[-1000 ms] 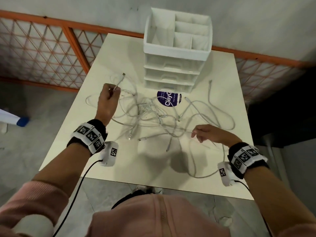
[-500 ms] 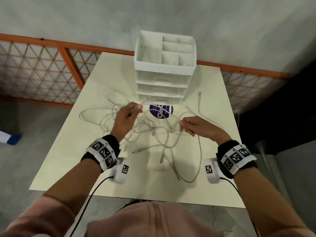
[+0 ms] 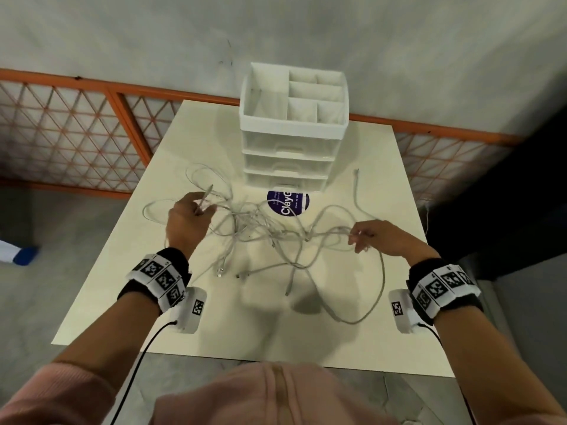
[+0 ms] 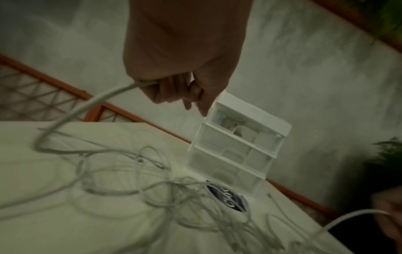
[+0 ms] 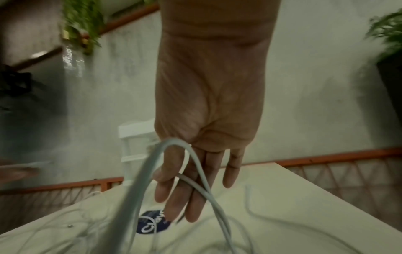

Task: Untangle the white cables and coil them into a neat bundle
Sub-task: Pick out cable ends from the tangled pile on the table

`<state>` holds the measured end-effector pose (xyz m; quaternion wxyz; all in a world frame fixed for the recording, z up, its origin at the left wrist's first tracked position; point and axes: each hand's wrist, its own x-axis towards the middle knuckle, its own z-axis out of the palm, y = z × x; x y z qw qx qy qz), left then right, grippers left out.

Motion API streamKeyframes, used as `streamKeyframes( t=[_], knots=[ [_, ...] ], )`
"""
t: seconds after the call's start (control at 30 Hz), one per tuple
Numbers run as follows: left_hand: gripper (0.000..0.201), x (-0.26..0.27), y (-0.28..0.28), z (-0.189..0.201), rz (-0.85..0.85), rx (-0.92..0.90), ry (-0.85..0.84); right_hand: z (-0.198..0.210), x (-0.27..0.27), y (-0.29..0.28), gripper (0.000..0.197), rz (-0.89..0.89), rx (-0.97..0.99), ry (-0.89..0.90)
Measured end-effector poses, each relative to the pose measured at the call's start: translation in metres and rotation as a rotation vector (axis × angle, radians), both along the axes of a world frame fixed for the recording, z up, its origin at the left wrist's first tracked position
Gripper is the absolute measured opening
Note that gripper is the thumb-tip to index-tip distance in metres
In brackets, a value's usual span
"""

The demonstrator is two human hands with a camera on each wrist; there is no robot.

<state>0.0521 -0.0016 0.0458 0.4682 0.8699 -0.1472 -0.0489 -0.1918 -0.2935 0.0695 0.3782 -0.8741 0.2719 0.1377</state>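
A tangle of white cables (image 3: 260,231) lies spread over the middle of the cream table (image 3: 147,286), and part of it hangs lifted between my hands. My left hand (image 3: 199,210) grips one cable near its plug end, which sticks up past the fingers. In the left wrist view the left hand (image 4: 180,92) is curled round that cable above the tangle (image 4: 152,189). My right hand (image 3: 356,237) pinches another strand at the right of the heap. In the right wrist view that white cable (image 5: 195,171) loops over the fingers (image 5: 174,197) of my right hand (image 5: 180,177).
A white drawer organiser (image 3: 291,133) stands at the back of the table, with a round purple sticker (image 3: 288,202) in front of it. An orange mesh fence (image 3: 76,133) runs behind the table. Loose cable ends (image 3: 356,179) trail towards the right edge.
My hands have drawn apart, the left one going left and the right one going right. The cables between them are pulled wider and lifted.
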Motion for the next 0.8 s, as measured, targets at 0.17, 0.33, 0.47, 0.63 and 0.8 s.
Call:
streamKeyframes(
  t=[0.17, 0.33, 0.47, 0.63, 0.8],
  knots=[
    [0.023, -0.039, -0.037, 0.02, -0.501, -0.119, 0.125, 0.034, 0.028, 0.034, 0.014, 0.178, -0.009, -0.111],
    [0.021, -0.072, -0.062, 0.02, -0.81, -0.06, 0.25, 0.044, 0.045, 0.059, 0.019, 0.278, 0.002, -0.196],
    [0.024, -0.059, -0.059, 0.024, -0.731, -0.096, 0.069, 0.029, 0.036, 0.048, 0.022, 0.315, -0.04, -0.098],
    [0.027, -0.023, -0.05, 0.043, -0.574, -0.047, -0.132, -0.014, 0.0, 0.017, 0.026, 0.193, -0.096, 0.109],
    [0.029, -0.015, -0.047, 0.049, -0.486, 0.073, -0.158, -0.04, -0.026, -0.006, 0.018, -0.114, -0.178, 0.052]
  ],
)
